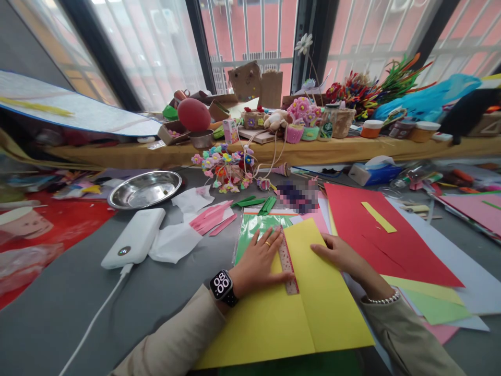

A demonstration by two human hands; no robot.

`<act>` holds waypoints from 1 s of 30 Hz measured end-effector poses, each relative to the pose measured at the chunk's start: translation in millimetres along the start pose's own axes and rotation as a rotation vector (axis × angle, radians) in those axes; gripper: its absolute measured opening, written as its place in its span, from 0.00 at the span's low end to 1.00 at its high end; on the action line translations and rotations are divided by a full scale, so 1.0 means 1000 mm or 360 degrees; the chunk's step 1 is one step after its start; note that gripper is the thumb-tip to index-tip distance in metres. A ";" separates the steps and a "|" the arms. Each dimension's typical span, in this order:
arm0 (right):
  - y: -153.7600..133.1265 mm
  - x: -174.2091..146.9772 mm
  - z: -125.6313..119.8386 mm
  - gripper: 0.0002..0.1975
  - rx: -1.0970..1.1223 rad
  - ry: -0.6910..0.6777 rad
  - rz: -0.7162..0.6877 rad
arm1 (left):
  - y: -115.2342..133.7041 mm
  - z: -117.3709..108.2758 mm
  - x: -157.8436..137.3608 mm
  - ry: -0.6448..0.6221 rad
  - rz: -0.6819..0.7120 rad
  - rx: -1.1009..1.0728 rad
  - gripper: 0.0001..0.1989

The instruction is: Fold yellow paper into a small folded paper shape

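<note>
A large sheet of yellow paper [270, 329] lies in front of me, with a crease running down its right half. My left hand [260, 261] rests flat on it, fingers stretched out, wearing a ring and a watch. Under its fingertips and thumb is a short patterned ruler [290, 269] with a red edge, lying lengthwise on the paper. My right hand [336, 253] pinches the sheet's right edge, thumb on top and fingers mostly hidden beneath. Beyond the left hand, a clear packet with green sheets [250, 230] is partly covered by the yellow paper.
Red paper [383, 235] with a yellow strip lies at right over other coloured sheets. At left are a white power bank [135, 237] with a cable, a metal plate [144, 189] and paper scraps [176, 243]. Pipe-cleaner flowers [225, 164] stand behind, before a crowded sill.
</note>
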State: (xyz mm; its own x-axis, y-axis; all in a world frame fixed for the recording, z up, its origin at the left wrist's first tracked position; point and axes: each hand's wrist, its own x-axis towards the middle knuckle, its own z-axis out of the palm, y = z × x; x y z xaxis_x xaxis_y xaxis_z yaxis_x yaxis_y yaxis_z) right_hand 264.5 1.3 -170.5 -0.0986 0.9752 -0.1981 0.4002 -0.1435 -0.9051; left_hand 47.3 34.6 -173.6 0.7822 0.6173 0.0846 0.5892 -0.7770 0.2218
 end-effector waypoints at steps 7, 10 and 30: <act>0.000 0.000 0.000 0.16 -0.0002 0.0007 -0.0032 | 0.001 0.000 0.001 -0.0002 -0.0020 0.0022 0.41; -0.001 0.000 0.000 0.15 -0.0019 0.0028 -0.0018 | 0.001 0.000 0.001 0.0009 -0.0020 0.0029 0.40; -0.059 0.031 -0.005 0.09 -0.1321 0.0256 -0.0186 | 0.001 0.001 -0.001 0.0027 -0.0004 0.0053 0.40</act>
State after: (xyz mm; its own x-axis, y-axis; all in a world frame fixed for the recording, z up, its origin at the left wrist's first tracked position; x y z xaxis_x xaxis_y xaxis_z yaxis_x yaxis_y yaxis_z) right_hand 241.8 40.5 -121.2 -0.0755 0.9971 -0.0081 0.9398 0.0684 -0.3349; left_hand 47.3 32.9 -174.3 0.7774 0.6209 0.1005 0.5977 -0.7790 0.1894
